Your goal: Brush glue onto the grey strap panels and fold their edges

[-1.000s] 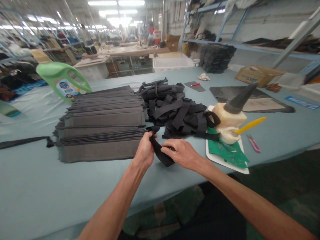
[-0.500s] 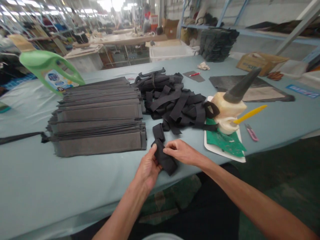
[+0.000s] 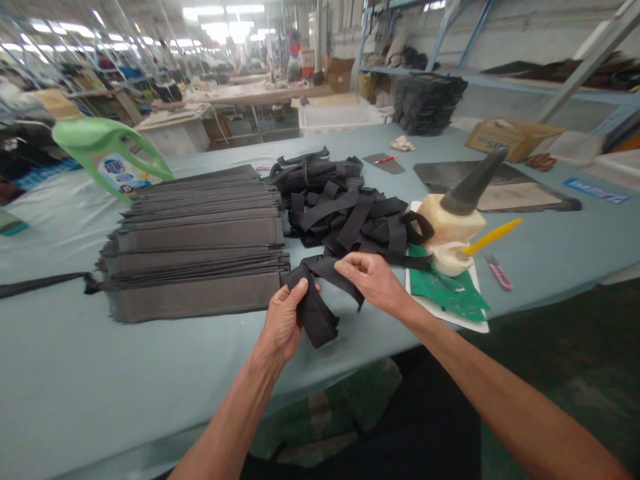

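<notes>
Both my hands hold one black fabric strap (image 3: 320, 313) above the near edge of the blue-grey table (image 3: 75, 373). My left hand (image 3: 284, 321) pinches its folded lower end between thumb and fingers. My right hand (image 3: 371, 280) grips the upper part, which spreads toward the left. Just behind lies a loose pile of black straps (image 3: 350, 213). To the left of my hands sits a stack of grey fabric pieces (image 3: 200, 247), laid in overlapping rows.
A cream block with a dark cone (image 3: 453, 213) stands on a green mat (image 3: 445, 287) at the right, with a yellow tool (image 3: 493, 235) and a pink cutter (image 3: 494, 273). A green jug (image 3: 107, 157) leans at far left. Cardboard box (image 3: 505, 137) and shelving behind.
The strap has been lifted and partly unfolded: my right hand rose and drew its upper part up, while my left hand kept hold of the folded end.
</notes>
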Tool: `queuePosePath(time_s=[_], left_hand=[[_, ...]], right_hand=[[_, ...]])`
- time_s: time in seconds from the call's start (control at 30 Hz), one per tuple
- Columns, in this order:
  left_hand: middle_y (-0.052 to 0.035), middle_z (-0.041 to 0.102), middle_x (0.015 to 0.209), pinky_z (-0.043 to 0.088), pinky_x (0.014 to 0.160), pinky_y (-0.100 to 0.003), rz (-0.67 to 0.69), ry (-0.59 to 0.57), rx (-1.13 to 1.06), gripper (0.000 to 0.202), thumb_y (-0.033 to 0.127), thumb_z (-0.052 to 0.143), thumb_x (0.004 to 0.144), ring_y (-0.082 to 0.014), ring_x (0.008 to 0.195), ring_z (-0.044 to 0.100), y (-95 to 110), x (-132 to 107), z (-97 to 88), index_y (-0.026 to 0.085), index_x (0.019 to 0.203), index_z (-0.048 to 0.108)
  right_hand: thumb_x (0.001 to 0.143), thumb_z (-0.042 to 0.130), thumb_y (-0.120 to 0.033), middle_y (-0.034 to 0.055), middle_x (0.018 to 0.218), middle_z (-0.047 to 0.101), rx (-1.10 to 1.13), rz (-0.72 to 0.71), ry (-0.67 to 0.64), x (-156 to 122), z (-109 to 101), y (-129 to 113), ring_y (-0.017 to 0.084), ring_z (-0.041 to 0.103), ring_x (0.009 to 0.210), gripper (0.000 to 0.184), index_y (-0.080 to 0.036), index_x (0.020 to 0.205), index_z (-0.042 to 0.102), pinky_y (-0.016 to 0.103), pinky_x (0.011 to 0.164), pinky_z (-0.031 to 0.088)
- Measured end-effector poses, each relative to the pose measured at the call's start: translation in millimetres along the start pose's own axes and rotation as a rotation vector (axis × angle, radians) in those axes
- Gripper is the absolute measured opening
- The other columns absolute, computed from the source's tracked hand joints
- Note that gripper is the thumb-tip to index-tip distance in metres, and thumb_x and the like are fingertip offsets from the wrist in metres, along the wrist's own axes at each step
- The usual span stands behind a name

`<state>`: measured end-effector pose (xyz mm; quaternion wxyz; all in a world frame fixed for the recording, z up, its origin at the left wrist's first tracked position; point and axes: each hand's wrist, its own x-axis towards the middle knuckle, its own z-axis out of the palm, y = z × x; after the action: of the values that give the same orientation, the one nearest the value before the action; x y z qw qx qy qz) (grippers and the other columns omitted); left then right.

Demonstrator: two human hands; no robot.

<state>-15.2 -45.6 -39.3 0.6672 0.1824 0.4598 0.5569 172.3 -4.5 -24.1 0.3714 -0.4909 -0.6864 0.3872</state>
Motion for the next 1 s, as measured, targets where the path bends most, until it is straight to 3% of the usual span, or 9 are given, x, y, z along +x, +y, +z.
queuePosePath(time_s=[0.17,0.3,0.43,0.5,0.57,0.6,0.67,0.77,1.0], left_hand=[[-0.0031,0.078,0.079,0.057,0.057,-0.023,0.092,0.011,0.021,0.054,0.040,0.101,0.051,-0.0137,0.063,0.065,18,12,-2.0,0.015,0.089,0.073],[-0.0048,0.078,0.083,0.058,0.058,-0.025,0.130,-0.021,0.037,0.044,0.037,0.094,0.063,-0.0149,0.064,0.065,26,15,2.1,0.015,0.093,0.070],[-0.0048,0.078,0.087,0.057,0.057,-0.025,0.143,-0.055,0.030,0.039,0.034,0.090,0.070,-0.0150,0.066,0.065,28,17,6.0,0.016,0.098,0.070],[-0.0035,0.077,0.088,0.056,0.058,-0.023,0.138,-0.074,0.017,0.038,0.033,0.091,0.069,-0.0141,0.067,0.065,28,18,7.5,0.016,0.098,0.072],[-0.0025,0.077,0.087,0.057,0.061,-0.023,0.124,-0.097,0.000,0.038,0.032,0.092,0.067,-0.0139,0.069,0.066,28,18,8.9,0.016,0.096,0.073],[-0.0024,0.077,0.088,0.058,0.064,-0.025,0.116,-0.110,-0.009,0.038,0.032,0.093,0.067,-0.0145,0.071,0.067,27,18,9.5,0.016,0.096,0.074],[-0.0024,0.077,0.089,0.060,0.071,-0.028,0.106,-0.131,-0.026,0.038,0.032,0.093,0.067,-0.0163,0.075,0.069,27,19,10.6,0.016,0.096,0.074],[-0.0034,0.078,0.092,0.060,0.079,-0.031,0.104,-0.149,-0.048,0.037,0.033,0.092,0.068,-0.0196,0.084,0.072,25,21,11.6,0.017,0.095,0.074],[-0.0079,0.080,0.098,0.059,0.092,-0.035,0.069,-0.147,-0.075,0.038,0.036,0.092,0.067,-0.0267,0.102,0.074,13,17,10.4,0.016,0.094,0.074]], right_hand=[[0.089,0.057,-0.046,0.0043,0.074,0.065,-0.192,-0.088,0.242,64,-53,-11,0.019,0.058,0.075,0.034,-0.016,0.076,0.067,0.029,0.067,0.041],[0.094,0.055,-0.048,0.0033,0.069,0.062,-0.335,-0.095,0.335,116,-85,-31,0.020,0.060,0.075,0.042,-0.016,0.069,0.064,0.029,0.068,0.041],[0.090,0.064,-0.044,0.0134,0.097,0.074,-0.461,0.001,0.408,138,-94,-43,0.030,0.066,0.094,0.035,-0.012,0.101,0.071,0.037,0.083,0.048],[0.088,0.067,-0.036,0.0245,0.129,0.066,-0.531,0.054,0.493,130,-88,-45,0.038,0.061,0.118,0.051,-0.008,0.130,0.061,0.046,0.096,0.045],[0.092,0.062,-0.037,0.0275,0.143,0.055,-0.530,0.065,0.437,110,-73,-44,0.041,0.053,0.129,0.054,-0.009,0.137,0.056,0.049,0.102,0.042],[0.096,0.058,-0.040,0.0252,0.140,0.058,-0.485,0.051,0.320,96,-63,-43,0.039,0.054,0.128,0.047,-0.011,0.132,0.060,0.047,0.101,0.043],[0.097,0.055,-0.049,0.0150,0.103,0.073,-0.382,0.039,0.039,68,-38,-39,0.031,0.066,0.099,0.037,-0.016,0.100,0.073,0.038,0.083,0.049],[0.098,0.052,-0.041,0.0018,0.071,0.066,-0.230,0.004,-0.232,34,-1,-30,0.016,0.059,0.067,0.036,-0.018,0.076,0.069,0.026,0.061,0.042],[0.093,0.051,-0.037,-0.0044,0.060,0.042,-0.148,0.011,-0.176,17,28,-14,0.012,0.041,0.060,0.035,-0.020,0.063,0.046,0.027,0.056,0.026]])
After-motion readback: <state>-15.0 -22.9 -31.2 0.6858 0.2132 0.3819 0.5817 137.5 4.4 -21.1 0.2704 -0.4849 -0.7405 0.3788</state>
